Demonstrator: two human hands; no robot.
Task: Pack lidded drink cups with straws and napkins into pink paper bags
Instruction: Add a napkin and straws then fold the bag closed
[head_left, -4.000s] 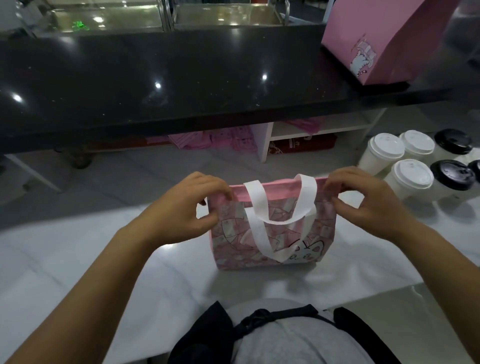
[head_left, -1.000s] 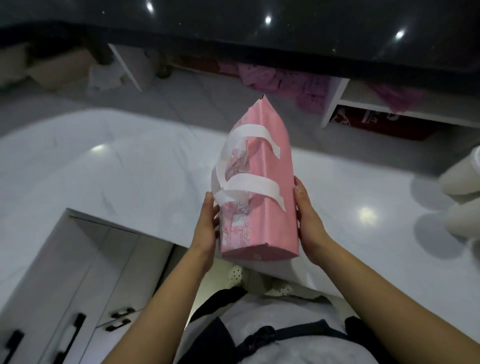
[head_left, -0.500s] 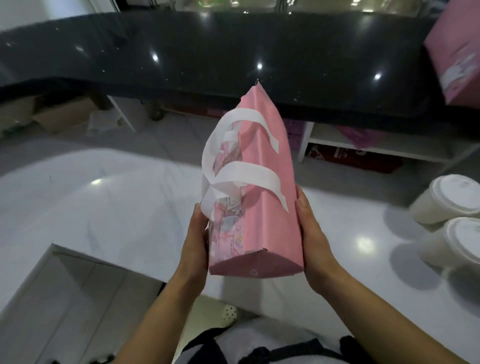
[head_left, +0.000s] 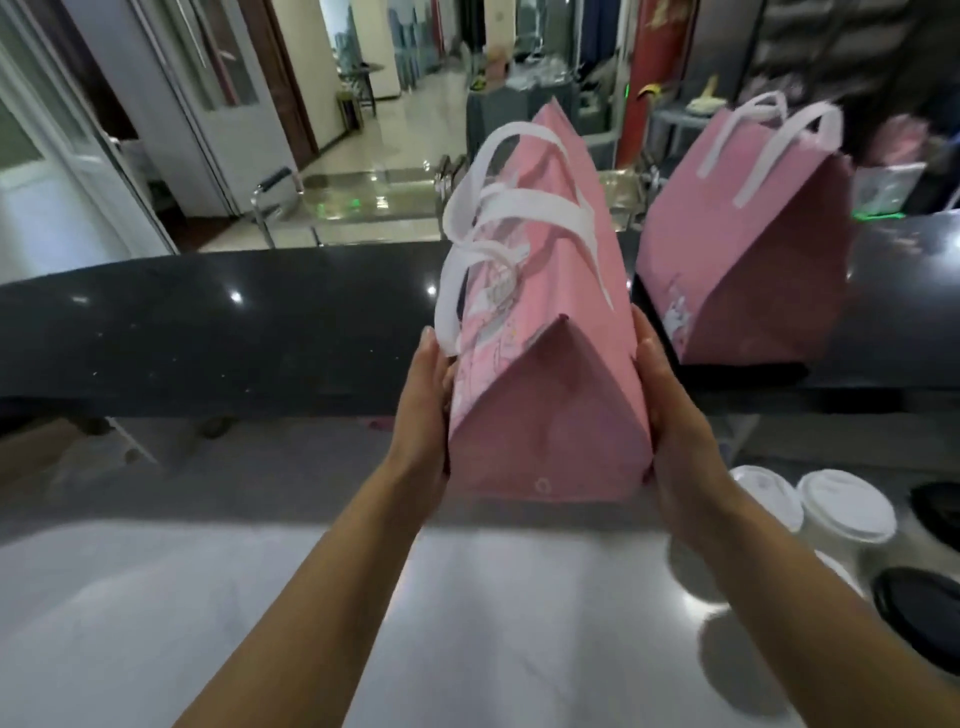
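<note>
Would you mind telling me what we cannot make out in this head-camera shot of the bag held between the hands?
All from the head view:
- Contents of the held pink bag: hidden by its closed top and paper walls.
- Second pink bag on the black counter: contents hidden likewise.
- Black-lidded cups: cut off by the right edge.
- Palms of the left hand and right hand: pressed against the bag, facing away.

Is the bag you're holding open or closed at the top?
Closed. The held pink bag narrows to a shut ridge on top, white handles flopped over it; contents cannot be seen.
</note>
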